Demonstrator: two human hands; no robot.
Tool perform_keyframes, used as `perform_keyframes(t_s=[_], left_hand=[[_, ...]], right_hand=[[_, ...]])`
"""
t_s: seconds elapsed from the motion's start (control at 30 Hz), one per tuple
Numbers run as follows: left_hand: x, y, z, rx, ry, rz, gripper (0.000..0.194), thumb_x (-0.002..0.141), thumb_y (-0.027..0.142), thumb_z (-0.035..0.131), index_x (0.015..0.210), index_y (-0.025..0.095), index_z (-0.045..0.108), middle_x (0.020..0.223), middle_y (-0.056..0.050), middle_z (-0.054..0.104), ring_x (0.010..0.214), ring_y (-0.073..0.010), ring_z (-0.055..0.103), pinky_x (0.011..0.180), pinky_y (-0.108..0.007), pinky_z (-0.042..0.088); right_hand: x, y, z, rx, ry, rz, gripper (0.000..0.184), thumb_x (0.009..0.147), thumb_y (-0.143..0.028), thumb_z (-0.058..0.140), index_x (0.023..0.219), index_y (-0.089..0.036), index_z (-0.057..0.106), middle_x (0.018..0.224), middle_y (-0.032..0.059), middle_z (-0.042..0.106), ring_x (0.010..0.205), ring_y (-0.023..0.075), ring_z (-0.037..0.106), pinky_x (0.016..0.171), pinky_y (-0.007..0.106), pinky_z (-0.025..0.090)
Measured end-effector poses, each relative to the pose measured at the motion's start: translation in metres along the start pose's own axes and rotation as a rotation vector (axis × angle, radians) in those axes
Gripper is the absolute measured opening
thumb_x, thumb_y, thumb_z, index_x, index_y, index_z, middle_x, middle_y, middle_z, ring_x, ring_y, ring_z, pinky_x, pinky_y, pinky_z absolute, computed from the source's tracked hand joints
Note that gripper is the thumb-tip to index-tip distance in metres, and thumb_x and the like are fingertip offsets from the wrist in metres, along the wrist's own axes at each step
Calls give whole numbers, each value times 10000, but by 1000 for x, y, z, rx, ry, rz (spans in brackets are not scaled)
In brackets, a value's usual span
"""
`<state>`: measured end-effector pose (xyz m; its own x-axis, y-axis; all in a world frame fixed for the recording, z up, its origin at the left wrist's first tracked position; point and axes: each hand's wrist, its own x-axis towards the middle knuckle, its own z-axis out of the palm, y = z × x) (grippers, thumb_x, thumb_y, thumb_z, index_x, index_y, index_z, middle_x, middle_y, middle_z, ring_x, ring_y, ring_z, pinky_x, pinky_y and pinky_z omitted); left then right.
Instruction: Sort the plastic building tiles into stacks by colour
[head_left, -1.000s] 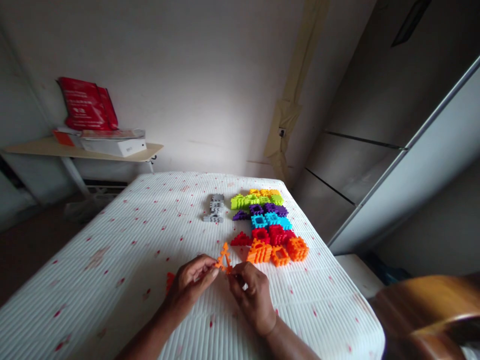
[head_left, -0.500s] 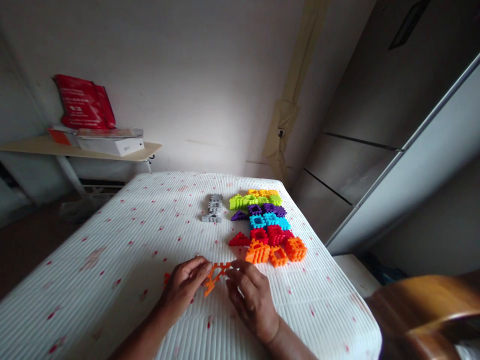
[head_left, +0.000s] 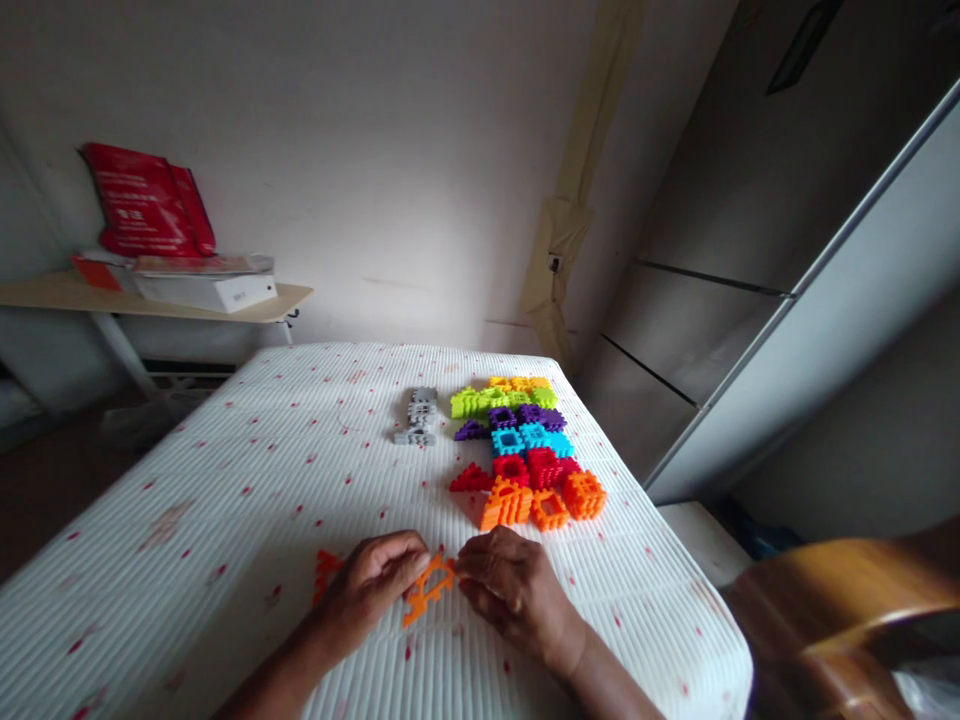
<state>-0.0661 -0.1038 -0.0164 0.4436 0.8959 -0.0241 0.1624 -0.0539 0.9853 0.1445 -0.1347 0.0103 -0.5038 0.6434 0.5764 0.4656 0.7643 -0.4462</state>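
Both of my hands pinch an orange triangular block piece point(head_left: 426, 588) low over the white table cover point(head_left: 247, 470). My left hand point(head_left: 370, 587) grips its left side with curled fingers. My right hand point(head_left: 512, 588) holds its right end between closed fingertips. Another orange piece point(head_left: 325, 573) lies on the cover just left of my left hand. Beyond my right hand stand orange blocks point(head_left: 541, 502), then red blocks point(head_left: 525, 468), blue blocks point(head_left: 529, 440), purple blocks point(head_left: 517, 418), green blocks point(head_left: 487, 401) and yellow blocks point(head_left: 517, 383) in rows.
A grey block strip point(head_left: 418, 417) lies left of the coloured rows. A shelf point(head_left: 150, 298) at the back left carries a white box and a red bag point(head_left: 146, 198). A wooden chair back point(head_left: 847, 600) is at the lower right, beside the table's right edge.
The orange triangle piece went from upright between my fingertips to lying low and flat near the cover. Both hands sank with it and drew slightly toward me.
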Motion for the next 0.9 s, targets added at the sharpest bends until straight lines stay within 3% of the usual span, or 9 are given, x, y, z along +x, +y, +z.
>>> perform_keyframes(t_s=[0.17, 0.37, 0.47, 0.6, 0.9], left_hand=[[0, 1, 3, -8, 10, 10, 397, 802, 529, 486, 615, 179, 494, 565, 33, 397, 547, -111, 375, 519, -224, 323], [-1, 13, -4, 53, 287, 56, 384, 772, 526, 499, 646, 179, 606, 564, 0, 518, 545, -134, 476, 545, -243, 400], [-2, 19, -7, 63, 373, 52, 372, 754, 522, 506, 620, 187, 595, 533, 13, 499, 516, -127, 462, 504, -232, 389], [-1, 21, -8, 68, 382, 44, 363, 747, 515, 511, 607, 189, 583, 524, 17, 496, 502, -122, 451, 458, -220, 357], [1, 11, -8, 85, 362, 63, 372, 779, 506, 489, 621, 180, 572, 563, 13, 515, 532, -118, 464, 524, -227, 390]], right_hand=[[0, 0, -1, 28, 33, -16, 187, 896, -153, 497, 1026, -215, 617, 908, 59, 685, 841, 154, 628, 725, 278, 521], [5, 37, -37, -86, 260, 77, 118, 882, -187, 547, 915, -213, 657, 835, 37, 705, 771, 170, 644, 724, 325, 503], [5, 59, -53, -184, 271, 163, 111, 877, -232, 562, 875, -212, 672, 815, 37, 707, 749, 179, 640, 703, 326, 492], [3, 73, -58, -220, 228, 171, 137, 885, -241, 547, 853, -211, 677, 793, 37, 702, 735, 174, 638, 692, 310, 486], [2, 78, -49, -185, 209, 221, 131, 874, -219, 554, 811, -200, 667, 800, 43, 701, 743, 178, 611, 694, 299, 468]])
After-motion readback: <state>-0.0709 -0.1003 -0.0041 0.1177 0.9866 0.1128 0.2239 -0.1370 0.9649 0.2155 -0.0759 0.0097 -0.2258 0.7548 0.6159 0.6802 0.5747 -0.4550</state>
